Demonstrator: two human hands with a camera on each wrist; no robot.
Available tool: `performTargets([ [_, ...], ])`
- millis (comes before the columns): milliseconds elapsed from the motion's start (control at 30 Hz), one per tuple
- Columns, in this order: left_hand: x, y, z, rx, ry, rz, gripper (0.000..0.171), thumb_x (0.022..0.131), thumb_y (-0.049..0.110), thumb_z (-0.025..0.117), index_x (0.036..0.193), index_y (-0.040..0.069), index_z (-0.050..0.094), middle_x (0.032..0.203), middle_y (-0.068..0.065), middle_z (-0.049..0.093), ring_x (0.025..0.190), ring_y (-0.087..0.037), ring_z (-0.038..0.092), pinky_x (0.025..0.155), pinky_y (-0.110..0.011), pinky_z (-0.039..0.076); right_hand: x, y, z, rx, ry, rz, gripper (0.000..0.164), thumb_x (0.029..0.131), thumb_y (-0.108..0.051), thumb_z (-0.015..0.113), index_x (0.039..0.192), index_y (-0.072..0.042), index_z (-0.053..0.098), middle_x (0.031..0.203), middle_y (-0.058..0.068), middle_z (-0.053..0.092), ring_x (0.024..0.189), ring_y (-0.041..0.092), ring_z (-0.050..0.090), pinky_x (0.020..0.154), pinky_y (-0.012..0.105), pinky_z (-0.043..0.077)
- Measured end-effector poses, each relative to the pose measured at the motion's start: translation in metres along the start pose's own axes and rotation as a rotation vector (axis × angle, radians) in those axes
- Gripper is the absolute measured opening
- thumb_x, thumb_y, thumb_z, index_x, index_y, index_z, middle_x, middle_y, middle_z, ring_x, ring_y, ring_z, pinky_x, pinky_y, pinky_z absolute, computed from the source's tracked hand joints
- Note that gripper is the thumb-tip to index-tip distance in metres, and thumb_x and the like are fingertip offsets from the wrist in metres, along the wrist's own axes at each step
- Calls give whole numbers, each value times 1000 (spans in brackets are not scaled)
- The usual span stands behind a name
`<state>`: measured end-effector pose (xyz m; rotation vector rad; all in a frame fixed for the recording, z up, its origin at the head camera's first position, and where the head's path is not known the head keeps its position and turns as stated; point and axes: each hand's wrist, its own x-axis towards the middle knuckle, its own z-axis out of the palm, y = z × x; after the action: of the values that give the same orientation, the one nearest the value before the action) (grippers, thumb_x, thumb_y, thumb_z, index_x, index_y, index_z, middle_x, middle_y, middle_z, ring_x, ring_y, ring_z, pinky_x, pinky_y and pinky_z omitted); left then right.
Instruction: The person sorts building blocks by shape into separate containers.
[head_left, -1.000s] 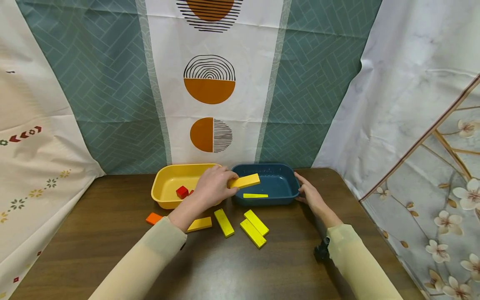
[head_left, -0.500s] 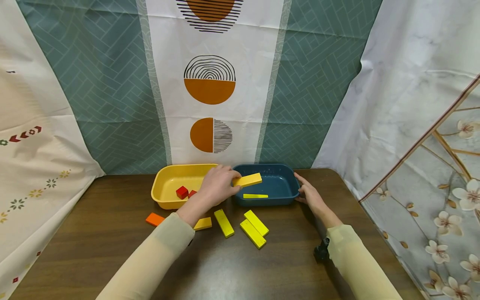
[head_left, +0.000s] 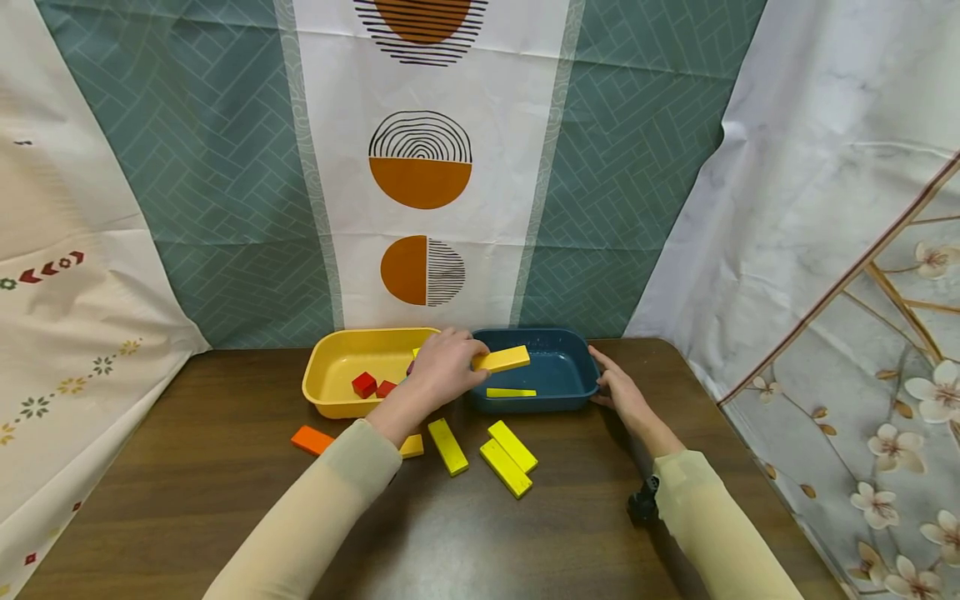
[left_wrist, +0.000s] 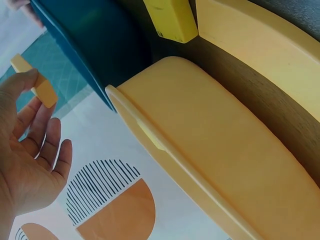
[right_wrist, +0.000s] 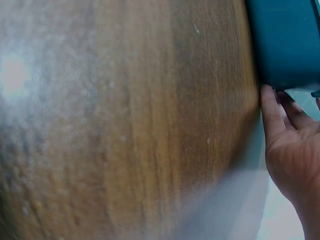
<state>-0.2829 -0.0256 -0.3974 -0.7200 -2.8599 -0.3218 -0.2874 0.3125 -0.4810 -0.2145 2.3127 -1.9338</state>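
While my left hand pinches a light orange block between thumb and fingertips, the block juts out to that hand's right, raised, with the blue tray showing behind it. My right hand, fingers extended, touches that tray's right end. Inside it lies a bright yellow block; the yellow tray stands just left.

The left hand has a block between its fingers. The first tray lies left of these; the second tray lies right, touching the right hand.
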Motion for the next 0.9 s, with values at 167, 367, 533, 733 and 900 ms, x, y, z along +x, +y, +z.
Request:
performTargets([
  [167, 5, 1, 5, 15, -14, -6, 35, 91, 39, 77, 120, 19, 77, 102, 2, 66, 96, -19, 50, 85, -33, 44, -8, -13, 4, -3, -7, -2, 69, 95, 2, 32, 163, -4, 21, 169, 19, 11, 138, 45, 32, 108, 63, 39],
  [367, 10, 0, 9, 8, -11, -12, 33, 91, 38, 76, 118, 19, 78, 100, 1, 66, 93, -20, 50, 85, -34, 44, -8, -14, 5, -5, -11, -11, 70, 95, 1, 32, 163, -4, 20, 169, 21, 9, 138, 47, 31, 108, 64, 39],
  [533, 15, 0, 14, 3, -9, -31, 34, 91, 38, 76, 118, 18, 78, 102, 1, 68, 94, -20, 51, 86, -34, 45, -4, -8, 3, 20, -4, 6, 69, 95, 1, 32, 163, -5, 22, 169, 20, 12, 137, 49, 33, 110, 67, 34],
  [733, 20, 1, 17, 7, -10, -57, 35, 90, 39, 77, 118, 18, 78, 103, 0, 68, 94, -21, 50, 86, -35, 45, 5, 12, -2, -5, 15, -8, 68, 97, -2, 31, 164, -14, 24, 170, 14, 12, 137, 44, 35, 109, 64, 36],
  [900, 24, 3, 20, 15, -9, -78, 35, 91, 39, 76, 119, 18, 78, 106, -1, 69, 94, -21, 50, 87, -36, 45, 6, 16, -3, -21, 22, -20, 69, 97, -4, 32, 164, -16, 26, 170, 12, 14, 134, 42, 37, 109, 63, 38],
])
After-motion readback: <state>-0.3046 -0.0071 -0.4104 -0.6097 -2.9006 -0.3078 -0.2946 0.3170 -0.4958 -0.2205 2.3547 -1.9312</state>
